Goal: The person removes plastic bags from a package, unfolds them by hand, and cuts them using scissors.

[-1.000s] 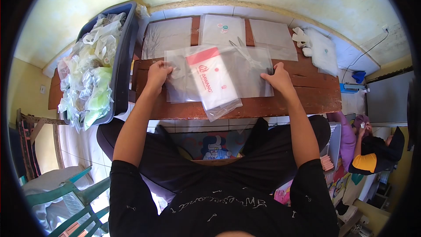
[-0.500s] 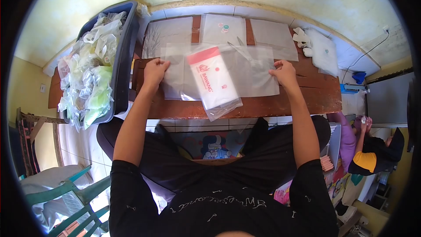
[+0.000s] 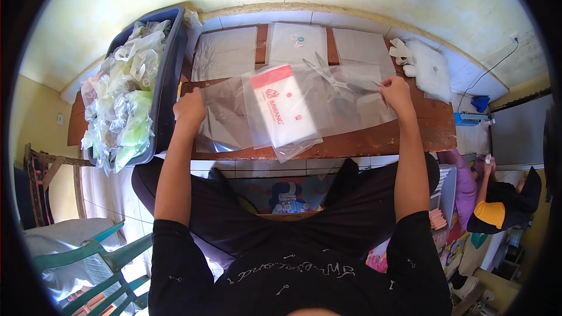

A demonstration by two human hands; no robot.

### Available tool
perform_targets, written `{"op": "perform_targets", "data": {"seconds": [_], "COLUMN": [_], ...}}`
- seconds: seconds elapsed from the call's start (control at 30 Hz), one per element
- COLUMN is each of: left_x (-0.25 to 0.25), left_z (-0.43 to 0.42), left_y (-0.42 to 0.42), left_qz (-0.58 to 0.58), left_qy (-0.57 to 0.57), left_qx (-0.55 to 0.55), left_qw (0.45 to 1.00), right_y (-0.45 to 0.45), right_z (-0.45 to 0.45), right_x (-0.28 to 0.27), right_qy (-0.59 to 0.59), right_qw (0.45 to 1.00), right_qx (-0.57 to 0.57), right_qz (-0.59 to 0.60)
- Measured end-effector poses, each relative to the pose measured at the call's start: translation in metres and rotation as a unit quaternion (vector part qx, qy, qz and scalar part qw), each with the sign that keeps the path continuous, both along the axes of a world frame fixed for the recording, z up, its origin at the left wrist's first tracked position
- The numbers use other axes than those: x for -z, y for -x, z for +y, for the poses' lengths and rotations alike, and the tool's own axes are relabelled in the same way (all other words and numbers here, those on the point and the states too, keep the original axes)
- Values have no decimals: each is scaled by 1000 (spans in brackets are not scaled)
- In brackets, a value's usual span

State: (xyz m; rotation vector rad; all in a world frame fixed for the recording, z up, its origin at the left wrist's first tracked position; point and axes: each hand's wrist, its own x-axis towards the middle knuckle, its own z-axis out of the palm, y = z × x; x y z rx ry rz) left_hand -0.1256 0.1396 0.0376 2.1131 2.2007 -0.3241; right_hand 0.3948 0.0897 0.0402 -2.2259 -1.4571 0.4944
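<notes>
My left hand (image 3: 191, 106) is closed at the left end of clear plastic sheeting (image 3: 225, 120), over the left part of the brown table. At the other end, my right hand (image 3: 398, 92) pinches the plastic's right edge between thumb and fingers. Between them lies a white packet (image 3: 285, 105) with a red band and "BAWANG" print, inside a clear wrapper and tilted. Metal scissors (image 3: 335, 82) rest to its right, seen among the clear plastic. I cannot tell whether the sheeting is one piece or two.
A dark tub (image 3: 165, 76) of filled plastic bags (image 3: 126, 93) stands at left. Stacks of clear bags (image 3: 225, 52) line the table's back, with more bags (image 3: 432, 70) at right. A green chair (image 3: 93, 251) is lower left; another person (image 3: 497, 205) sits at right.
My hands have moved farther apart, left hand leftward and right hand rightward. The plastic now spreads wider, and the scissors show more clearly. The packet has barely shifted.
</notes>
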Motion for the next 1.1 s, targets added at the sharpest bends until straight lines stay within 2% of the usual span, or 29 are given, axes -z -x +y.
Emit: {"op": "perform_targets", "data": {"seconds": [0.1,0.17,0.2,0.27,0.3,0.33,0.37,0.4,0.47,0.6,0.7,0.77,0.83,0.93,1.1], "left_x": [-5,-3,3,23,25,26,28,34,47,48,35,36,38,36,32], "left_z": [-3,-10,-9,-5,-2,2,4,5,6,11,10,13,11,6,0], "left_y": [-14,-20,-20,-21,-23,-26,-29,-32,-38,-35,-34,-30,-31,-40,-53], "left_qz": [-21,-64,-64,-70,-71,-132,-192,-193,-237,-270,-264,-264,-283,-333,-388], "left_qy": [20,-89,-89,-297,-297,-264,-228,-229,-193,-202,-154,-72,-86,-122,-145], "left_qx": [-63,-23,-22,109,109,150,190,191,161,146,94,56,64,88,172], "left_qw": [998,994,994,946,946,944,935,935,938,930,947,960,953,931,894], "right_y": [6,10,12,13,15,16,19,30,41,49,55,59,74,103,136], "right_z": [-1,-3,-3,-3,-3,-2,-3,-5,-6,-4,0,3,6,-2,-6], "right_x": [-9,-13,-15,-12,-10,-9,-7,-10,-11,-5,2,13,17,0,16], "right_qy": [-18,-24,-33,-42,-75,-108,-108,-127,-145,-83,-68,-71,-150,-98,-144], "right_qw": [999,997,997,997,997,994,994,990,985,987,980,975,960,969,947], "right_qx": [10,20,20,20,-7,-33,-33,-41,-49,-81,-108,-123,-199,-214,-278], "right_qz": [49,65,65,64,29,-7,-8,38,81,111,150,172,125,72,76]}}
